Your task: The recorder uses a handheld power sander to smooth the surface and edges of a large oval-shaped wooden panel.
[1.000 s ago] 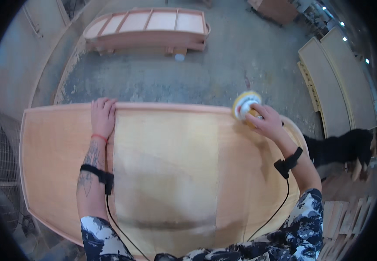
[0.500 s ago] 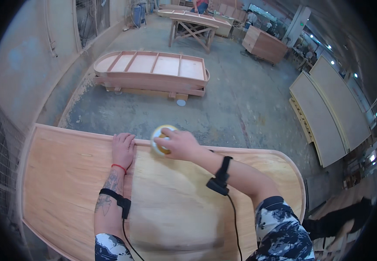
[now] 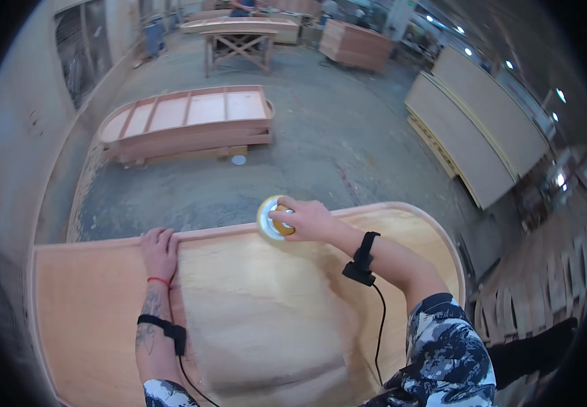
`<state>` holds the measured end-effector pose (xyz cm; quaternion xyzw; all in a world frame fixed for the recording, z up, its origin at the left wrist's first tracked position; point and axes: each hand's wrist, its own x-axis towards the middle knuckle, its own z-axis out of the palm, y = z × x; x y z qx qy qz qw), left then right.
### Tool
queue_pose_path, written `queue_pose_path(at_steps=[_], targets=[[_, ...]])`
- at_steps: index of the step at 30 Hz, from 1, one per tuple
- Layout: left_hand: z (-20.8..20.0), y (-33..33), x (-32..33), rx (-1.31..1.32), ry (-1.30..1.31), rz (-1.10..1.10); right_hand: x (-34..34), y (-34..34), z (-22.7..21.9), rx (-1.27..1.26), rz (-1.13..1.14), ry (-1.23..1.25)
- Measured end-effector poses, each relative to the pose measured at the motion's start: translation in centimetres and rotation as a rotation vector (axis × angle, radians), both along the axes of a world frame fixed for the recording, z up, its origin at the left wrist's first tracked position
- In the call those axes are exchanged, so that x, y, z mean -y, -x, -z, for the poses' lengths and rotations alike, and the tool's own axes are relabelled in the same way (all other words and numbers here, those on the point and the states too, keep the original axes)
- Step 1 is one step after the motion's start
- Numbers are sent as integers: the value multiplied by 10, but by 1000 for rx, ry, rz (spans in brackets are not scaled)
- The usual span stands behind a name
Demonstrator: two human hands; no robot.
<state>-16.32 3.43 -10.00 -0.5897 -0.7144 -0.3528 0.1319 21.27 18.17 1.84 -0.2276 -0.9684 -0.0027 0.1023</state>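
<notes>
My right hand (image 3: pixel 307 220) grips a round yellow-and-white sanding pad (image 3: pixel 270 218), tilted against the far rim of a large wooden panel (image 3: pixel 83 292). My left hand (image 3: pixel 159 252) lies flat, fingers stretched over the same raised rim, to the left of the pad. Under my left wrist a reddish strip runs across the panel. To its right lies a paler, yellowish stretch of wood (image 3: pixel 239 292). The panel's right end is rounded. A black strap with a small box and cable sits on each forearm.
Beyond the panel, a pink-brown wooden frame with cross ribs (image 3: pixel 188 125) rests on blocks on the floor, a white disc (image 3: pixel 239 160) beside it. Large curved boards (image 3: pixel 470 129) lean at right. A trestle (image 3: pixel 239 51), a wooden box (image 3: pixel 356 46) and a person (image 3: pixel 242 8) are farther back.
My right hand has moved the sanding pad rightward along the far rim, away from my left hand. The left hand stays on the rim. The whole view has turned to the right.
</notes>
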Motion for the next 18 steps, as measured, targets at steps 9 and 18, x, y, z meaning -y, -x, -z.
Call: queue_pose_path(at_steps=[9, 18], targets=[[-3, 7, 3, -113, 168, -26, -27, -193, 11, -136, 426, 97], [20, -48, -38, -103, 187, 144, -40, -226, 40, -277, 876, 170]])
